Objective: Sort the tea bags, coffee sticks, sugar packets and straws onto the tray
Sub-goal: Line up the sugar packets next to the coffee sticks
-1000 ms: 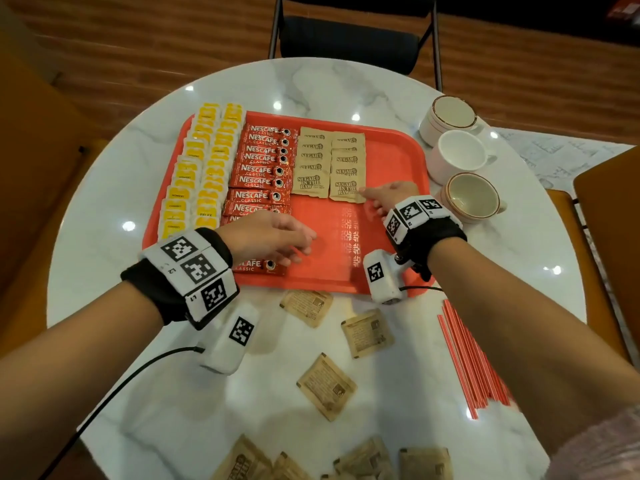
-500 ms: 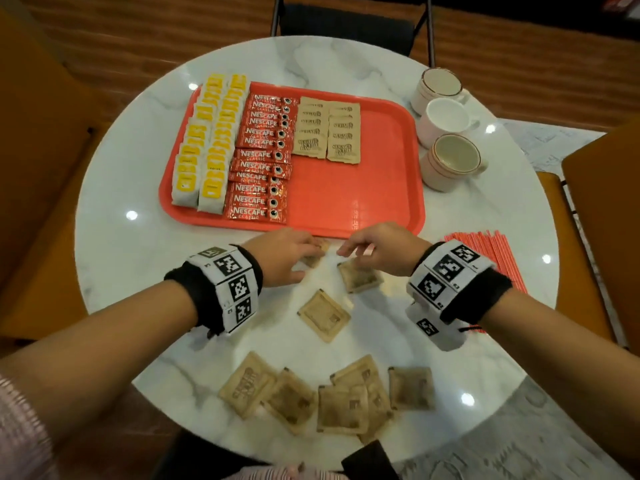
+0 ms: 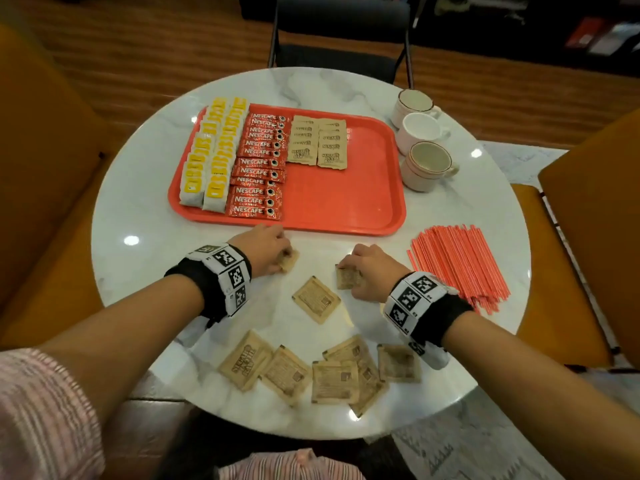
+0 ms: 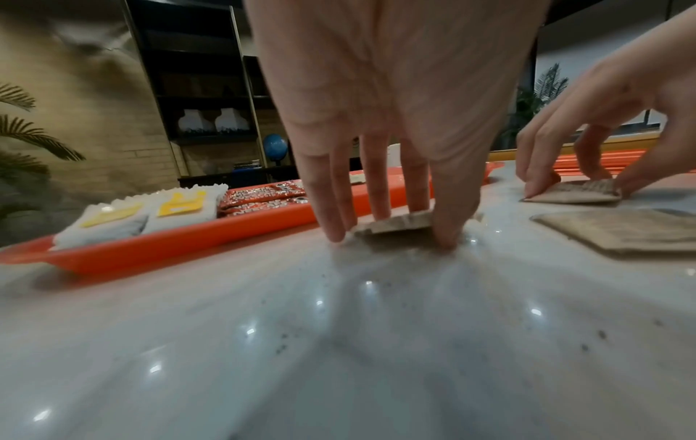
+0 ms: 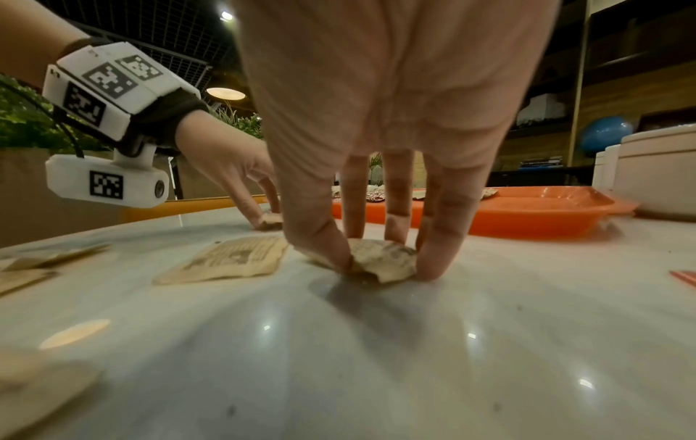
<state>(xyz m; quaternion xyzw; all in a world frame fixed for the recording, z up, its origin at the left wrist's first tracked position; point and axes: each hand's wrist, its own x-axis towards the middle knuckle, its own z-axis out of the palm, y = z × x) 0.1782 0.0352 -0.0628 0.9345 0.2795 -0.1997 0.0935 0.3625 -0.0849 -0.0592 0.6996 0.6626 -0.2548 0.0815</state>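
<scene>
An orange tray (image 3: 346, 202) holds two rows of yellow-tagged tea bags (image 3: 214, 157), a column of red coffee sticks (image 3: 259, 164) and two short columns of brown sugar packets (image 3: 318, 142). In front of the tray, my left hand (image 3: 266, 251) pinches one sugar packet (image 3: 289, 263) on the marble table (image 4: 391, 221). My right hand (image 3: 367, 271) pinches another sugar packet (image 3: 348, 277), crumpling it between thumb and fingers (image 5: 380, 259). A third loose packet (image 3: 316, 299) lies between my wrists. Several more packets (image 3: 322, 372) lie near the table's front edge. Red straws (image 3: 460, 265) lie in a pile at the right.
Three cups (image 3: 420, 131) stand right of the tray; the nearest one (image 3: 429, 166) is close to its right rim. The round table (image 3: 138, 202) is ringed by orange seats (image 3: 588, 202) and a dark chair (image 3: 339, 39) at the far side.
Both hands came off the tray back to the table in front of it. Each one now pinches a loose sugar packet there.
</scene>
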